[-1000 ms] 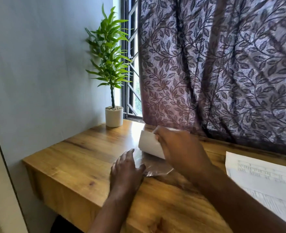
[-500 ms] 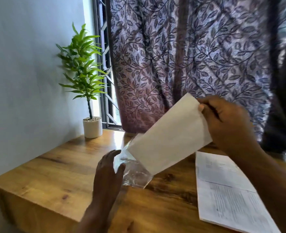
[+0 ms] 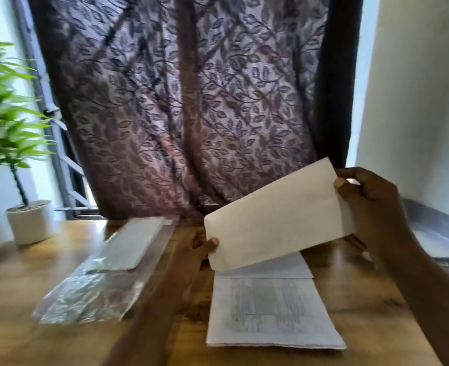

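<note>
I hold a white envelope (image 3: 276,220) in the air above the wooden desk (image 3: 363,294), tilted with its right end higher. My right hand (image 3: 371,207) pinches its upper right end, thumb on the front. My left hand (image 3: 194,249) pinches its lower left corner, thumb on the front and fingers hidden behind. A clear plastic sleeve (image 3: 99,281) with more white envelopes in it lies on the desk to the left. Under the envelope lies a folded printed paper (image 3: 271,313).
A potted green plant (image 3: 14,165) in a white pot stands at the far left by the window. A leaf-patterned curtain (image 3: 186,107) hangs behind the desk. A white wall is at the right, with a cable on the desk's right edge.
The envelope has come fully out of the plastic sleeve and moved right, over the printed paper. My left hand left the sleeve and took the envelope's lower left corner. The view turned right.
</note>
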Demonstrator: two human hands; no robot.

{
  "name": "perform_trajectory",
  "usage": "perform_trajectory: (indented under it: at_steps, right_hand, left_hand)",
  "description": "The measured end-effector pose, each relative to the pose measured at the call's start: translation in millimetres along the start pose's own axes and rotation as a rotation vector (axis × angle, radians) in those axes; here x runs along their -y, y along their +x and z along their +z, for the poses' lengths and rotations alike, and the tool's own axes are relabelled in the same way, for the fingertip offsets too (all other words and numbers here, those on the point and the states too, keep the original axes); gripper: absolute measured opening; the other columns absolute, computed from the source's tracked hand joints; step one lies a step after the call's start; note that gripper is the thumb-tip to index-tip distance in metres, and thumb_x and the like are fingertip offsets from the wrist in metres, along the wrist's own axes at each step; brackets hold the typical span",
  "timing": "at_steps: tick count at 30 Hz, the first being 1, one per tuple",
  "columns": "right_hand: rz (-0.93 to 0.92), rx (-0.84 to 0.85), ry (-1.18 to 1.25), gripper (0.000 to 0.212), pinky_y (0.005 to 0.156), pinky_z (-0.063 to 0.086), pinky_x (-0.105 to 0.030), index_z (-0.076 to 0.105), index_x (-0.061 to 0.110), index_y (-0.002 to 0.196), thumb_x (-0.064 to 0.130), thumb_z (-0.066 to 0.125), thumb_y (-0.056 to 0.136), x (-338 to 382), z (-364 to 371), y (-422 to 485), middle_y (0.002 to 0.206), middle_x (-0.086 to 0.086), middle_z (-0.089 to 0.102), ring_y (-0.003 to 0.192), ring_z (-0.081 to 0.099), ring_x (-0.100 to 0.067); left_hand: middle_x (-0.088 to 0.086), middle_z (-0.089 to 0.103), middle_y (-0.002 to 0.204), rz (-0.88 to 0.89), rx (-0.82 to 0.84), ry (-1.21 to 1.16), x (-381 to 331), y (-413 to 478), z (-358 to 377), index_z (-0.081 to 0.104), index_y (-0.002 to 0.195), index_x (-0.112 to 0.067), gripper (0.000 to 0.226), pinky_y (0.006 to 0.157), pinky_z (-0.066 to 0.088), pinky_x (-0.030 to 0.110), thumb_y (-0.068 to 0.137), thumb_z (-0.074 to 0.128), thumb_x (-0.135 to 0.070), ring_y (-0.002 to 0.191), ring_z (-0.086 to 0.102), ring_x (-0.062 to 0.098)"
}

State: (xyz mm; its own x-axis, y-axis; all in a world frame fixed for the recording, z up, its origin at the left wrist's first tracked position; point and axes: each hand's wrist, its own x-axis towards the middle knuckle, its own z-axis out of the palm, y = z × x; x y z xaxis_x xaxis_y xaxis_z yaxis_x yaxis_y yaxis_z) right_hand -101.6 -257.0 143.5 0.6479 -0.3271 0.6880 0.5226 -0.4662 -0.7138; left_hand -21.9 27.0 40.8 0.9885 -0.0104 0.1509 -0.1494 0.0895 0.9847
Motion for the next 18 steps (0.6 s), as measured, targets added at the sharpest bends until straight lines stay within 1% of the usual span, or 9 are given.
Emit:
perform_trajectory:
  at_steps: [2, 3, 5, 7, 10, 12, 14, 16, 18]
  right_hand:
    - [0.121, 0.026, 0.017, 0.012, 0.056, 0.046, -0.023, 0.068, 0.02, 0.104, 0.012, 0.061, 0.097, -24.6, -18.0, 0.9, 0.083, 0.004, 0.068, 0.067, 0.064, -0.005]
    - [0.177, 0.055, 0.005, 0.014, 0.06, 0.049, -0.027, 0.068, 0.017, 0.108, 0.013, 0.065, 0.095, -37.5, -23.5, 0.8, 0.085, 0.001, 0.071, 0.074, 0.068, -0.012]
    - [0.286, 0.102, 0.0, 0.024, 0.071, 0.059, -0.039, 0.069, 0.015, 0.113, 0.01, 0.073, 0.09, -63.9, -31.6, -2.5, 0.091, -0.005, 0.075, 0.082, 0.073, -0.028]
    - [0.38, 0.166, 0.018, 0.024, 0.077, 0.062, -0.052, 0.072, 0.013, 0.108, 0.006, 0.076, 0.086, -82.1, -35.3, -8.9, 0.091, -0.01, 0.077, 0.084, 0.075, -0.035]
    - [0.482, 0.285, -0.029, 0.014, 0.072, 0.063, -0.049, 0.073, 0.009, 0.099, 0.006, 0.076, 0.085, -98.6, -33.3, -18.8, 0.082, -0.006, 0.078, 0.073, 0.076, -0.026]
    - [0.52, 0.323, -0.084, 0.01, 0.074, 0.063, -0.051, 0.072, 0.008, 0.094, 0.008, 0.077, 0.084, -105.8, -29.4, -21.5, 0.078, -0.004, 0.078, 0.071, 0.076, -0.025]
    - [0.525, 0.364, -0.134, 0.01, 0.076, 0.061, -0.056, 0.073, 0.009, 0.091, 0.011, 0.079, 0.084, -112.1, -25.8, -22.4, 0.082, -0.007, 0.078, 0.075, 0.076, -0.028]
    - [0.498, 0.437, -0.191, 0.008, 0.074, 0.062, -0.056, 0.075, 0.011, 0.09, 0.015, 0.079, 0.085, -114.4, -22.5, -21.4, 0.083, -0.005, 0.078, 0.075, 0.076, -0.026]
    - [0.452, 0.529, -0.28, 0.007, 0.071, 0.063, -0.049, 0.077, 0.015, 0.087, 0.023, 0.078, 0.086, -113.1, -18.2, -19.3, 0.08, 0.0, 0.078, 0.071, 0.076, -0.021]
  left_hand:
    - [0.007, 0.077, 0.106, -0.021, 0.043, 0.064, 13.5, 10.3, 12.5, 0.068, 0.109, -0.016, 0.017, 0.085, 0.059, 0.053, 0.095, 0.064, -0.007, 0.099, 0.072, 0.03]
    - [0.006, 0.076, 0.108, -0.026, 0.062, 0.098, 18.5, 14.4, 16.1, 0.068, 0.111, -0.017, 0.018, 0.09, 0.057, 0.057, 0.096, 0.064, -0.008, 0.102, 0.071, 0.031]
    - [0.006, 0.076, 0.107, -0.038, 0.084, 0.169, 25.5, 20.9, 22.9, 0.069, 0.111, -0.016, 0.017, 0.091, 0.055, 0.061, 0.094, 0.066, -0.012, 0.101, 0.071, 0.032]
    - [0.007, 0.076, 0.105, -0.032, 0.082, 0.204, 30.1, 29.7, 24.2, 0.071, 0.107, -0.013, 0.016, 0.09, 0.054, 0.062, 0.091, 0.071, -0.017, 0.099, 0.072, 0.033]
    - [0.009, 0.077, 0.103, -0.034, 0.033, 0.188, 28.9, 34.8, 20.8, 0.071, 0.106, -0.009, 0.014, 0.091, 0.057, 0.054, 0.092, 0.07, -0.012, 0.095, 0.073, 0.031]
    - [0.01, 0.077, 0.104, -0.04, 0.016, 0.158, 27.7, 35.6, 16.0, 0.071, 0.107, -0.007, 0.017, 0.088, 0.058, 0.048, 0.09, 0.071, -0.012, 0.095, 0.073, 0.03]
    - [0.008, 0.077, 0.1, -0.034, 0.01, 0.145, 27.4, 34.8, 11.5, 0.072, 0.104, -0.007, 0.016, 0.077, 0.06, 0.037, 0.09, 0.072, -0.015, 0.088, 0.074, 0.024]
    - [0.004, 0.078, 0.095, -0.031, -0.002, 0.139, 25.9, 33.5, 8.3, 0.073, 0.102, -0.01, 0.014, 0.066, 0.059, 0.028, 0.091, 0.071, -0.02, 0.084, 0.073, 0.02]
    - [0.005, 0.078, 0.095, -0.045, -0.009, 0.087, 23.7, 33.8, 6.0, 0.074, 0.102, -0.01, 0.018, 0.073, 0.059, 0.036, 0.091, 0.071, -0.024, 0.09, 0.073, 0.028]
